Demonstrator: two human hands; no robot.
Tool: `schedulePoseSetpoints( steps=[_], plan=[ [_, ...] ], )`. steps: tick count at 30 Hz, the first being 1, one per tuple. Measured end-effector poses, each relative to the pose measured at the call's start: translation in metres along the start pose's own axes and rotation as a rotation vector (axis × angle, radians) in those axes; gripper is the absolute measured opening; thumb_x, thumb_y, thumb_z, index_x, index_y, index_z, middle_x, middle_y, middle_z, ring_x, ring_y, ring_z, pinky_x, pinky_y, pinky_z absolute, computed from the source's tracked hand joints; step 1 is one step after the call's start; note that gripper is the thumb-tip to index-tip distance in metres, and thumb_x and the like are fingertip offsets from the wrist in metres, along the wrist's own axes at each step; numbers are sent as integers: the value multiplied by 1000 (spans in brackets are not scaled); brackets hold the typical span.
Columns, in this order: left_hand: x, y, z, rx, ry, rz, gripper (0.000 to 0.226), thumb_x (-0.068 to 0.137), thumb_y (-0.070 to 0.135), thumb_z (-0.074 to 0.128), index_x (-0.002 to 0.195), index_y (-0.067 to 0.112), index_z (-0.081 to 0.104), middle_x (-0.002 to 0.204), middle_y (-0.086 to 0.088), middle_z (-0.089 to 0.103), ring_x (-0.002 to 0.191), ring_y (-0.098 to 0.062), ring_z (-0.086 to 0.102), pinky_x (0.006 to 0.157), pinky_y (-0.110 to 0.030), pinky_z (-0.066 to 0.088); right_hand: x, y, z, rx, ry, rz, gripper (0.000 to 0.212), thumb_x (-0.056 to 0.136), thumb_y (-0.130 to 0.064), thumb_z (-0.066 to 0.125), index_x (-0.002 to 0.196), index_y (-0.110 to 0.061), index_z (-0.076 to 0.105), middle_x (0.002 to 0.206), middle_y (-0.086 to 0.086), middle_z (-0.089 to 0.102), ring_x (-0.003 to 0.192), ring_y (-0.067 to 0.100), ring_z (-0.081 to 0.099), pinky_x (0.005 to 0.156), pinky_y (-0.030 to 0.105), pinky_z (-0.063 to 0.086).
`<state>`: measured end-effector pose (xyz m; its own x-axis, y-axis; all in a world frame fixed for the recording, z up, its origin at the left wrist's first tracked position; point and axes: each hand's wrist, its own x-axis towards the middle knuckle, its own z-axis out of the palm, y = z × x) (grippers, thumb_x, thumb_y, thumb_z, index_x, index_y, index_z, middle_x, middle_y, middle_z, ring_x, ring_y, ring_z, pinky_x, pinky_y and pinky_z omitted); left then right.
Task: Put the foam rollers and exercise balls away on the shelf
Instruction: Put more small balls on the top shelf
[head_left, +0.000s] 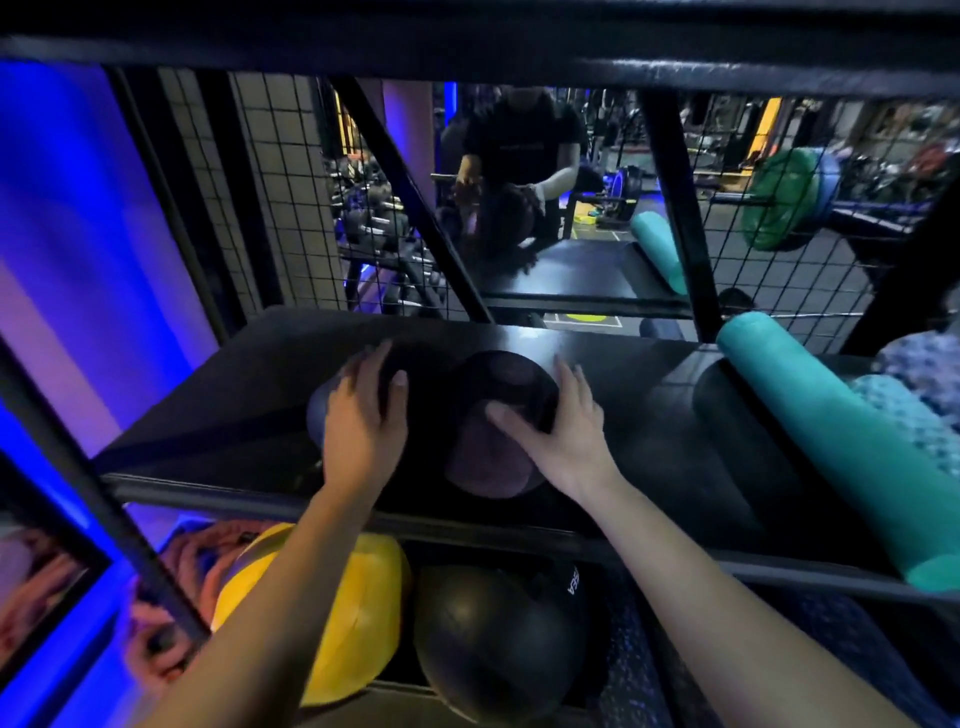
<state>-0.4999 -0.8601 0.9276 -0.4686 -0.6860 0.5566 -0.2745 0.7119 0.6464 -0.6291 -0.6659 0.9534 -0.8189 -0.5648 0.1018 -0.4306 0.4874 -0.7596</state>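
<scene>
Exercise ball (493, 431), dark with a purplish panel, is held between both hands on the black shelf board (218, 415), near its front edge. The left hand (363, 415) is laid over the ball's left side with the fingers spread and curved around it; the right hand (566, 431) is cupped against the right side, thumb set across the front. Both grips are closed onto the ball. Whether the ball's weight is borne by the board cannot be told. To the right of the grip, well apart from it, a dark roller (727, 447) is seen lying on the same board, with a teal foam roller (841, 441) just beside it and a blue knobbly roller (909, 410) further out. Below the grip, on the lower level, a yellow ball (358, 613) and a black ball (493, 639) are lodged side by side, touching. Beyond the grip, wire mesh (291, 197) forms the back of the rack.
</scene>
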Motion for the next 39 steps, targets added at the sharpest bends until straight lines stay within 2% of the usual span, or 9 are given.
schedulePoseSetpoints(
  steps=[5,8,13,16,20,27,31,34,39],
  plan=[
    [26,-72,-26,298,-505,-141,106,65,69,82,151,55,23,163,2,13,144,-46,23,116,-57,29,17,-25,17,-50,-101,41,147,49,-76,85,159,-32,-1,167,5,5,153,39,11,123,52,22],
    [24,-75,-33,202,-405,-113,102,61,47,94,145,46,36,145,-4,31,124,-43,43,106,-51,44,53,-55,25,-46,-48,149,142,55,-80,80,159,-22,4,164,9,18,148,43,21,117,55,28],
    [4,-91,-46,292,-266,-50,119,51,55,91,146,25,27,134,-6,33,115,-40,48,99,-51,49,96,-81,45,35,104,93,87,74,-83,60,130,-17,49,131,9,61,124,33,56,101,42,47],
    [1,-105,-63,233,-251,-85,133,51,54,93,157,37,14,135,-5,32,123,-39,46,102,-51,49,104,-79,40,-4,81,-101,55,81,-74,61,112,-29,69,109,-8,72,105,16,65,87,30,50],
    [6,-124,-80,112,-175,-180,110,58,63,82,152,45,28,123,-7,35,123,-34,34,111,-51,40,115,-74,48,164,-7,-251,15,89,-43,73,99,-33,77,100,-16,74,103,11,70,97,33,52],
    [-9,-155,-106,58,-181,-167,110,63,75,64,153,20,33,138,-9,37,130,-31,38,111,-43,35,131,-125,113,-145,-274,-415,51,97,-54,58,146,-42,50,150,0,53,142,21,44,120,39,33],
    [-29,-141,-88,47,-125,47,92,72,64,72,142,13,41,133,-11,37,126,-33,46,108,-43,45,146,-162,145,-116,-152,-331,73,88,-61,67,146,-22,49,139,12,59,128,31,56,105,37,47],
    [-33,-124,-79,178,-86,197,82,71,54,78,142,27,46,139,-13,42,126,-37,48,106,-44,47,164,-166,154,-75,-127,-238,73,85,-67,66,137,-16,55,137,15,59,124,32,58,97,35,48],
    [-20,-93,-55,409,-286,550,78,84,55,70,153,35,40,155,4,46,136,-30,46,104,-43,45,165,-160,156,-131,-304,-305,56,98,-62,50,150,-42,44,162,5,35,148,29,33,121,36,27]
  ],
)
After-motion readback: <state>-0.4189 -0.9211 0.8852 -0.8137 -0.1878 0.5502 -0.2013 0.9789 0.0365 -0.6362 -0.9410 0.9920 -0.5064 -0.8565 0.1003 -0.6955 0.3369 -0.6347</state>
